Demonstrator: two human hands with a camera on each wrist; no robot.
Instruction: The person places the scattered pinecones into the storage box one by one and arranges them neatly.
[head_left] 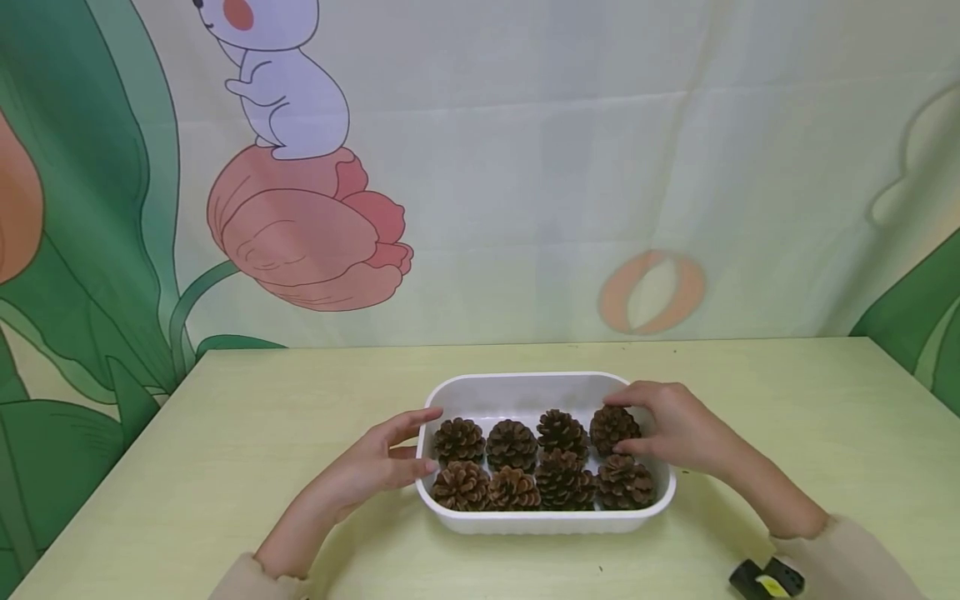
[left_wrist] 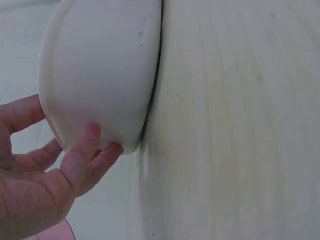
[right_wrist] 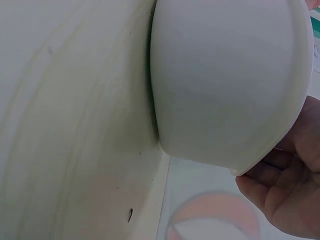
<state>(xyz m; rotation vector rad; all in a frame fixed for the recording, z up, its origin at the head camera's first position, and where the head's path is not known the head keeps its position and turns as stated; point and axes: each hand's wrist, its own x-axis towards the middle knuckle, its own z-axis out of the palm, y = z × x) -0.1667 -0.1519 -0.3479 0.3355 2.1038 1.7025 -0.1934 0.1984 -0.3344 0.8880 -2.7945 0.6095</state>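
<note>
Bright, even light; soft wrist-view blur

Head view: camera sits above the near edge of the table [head_left: 225, 417], facing forward and slightly down toward the far edge and the printed backdrop [head_left: 525, 167]; middle distance, whole tabletop width visible. Left wrist view: very close, low at the tabletop, facing the tray [left_wrist: 100, 70] at its left end wall. Right wrist view: equally close and low, facing the tray's right end wall. All three share the tray and the tabletop beside it; the wrist views show no common tray face.
</note>
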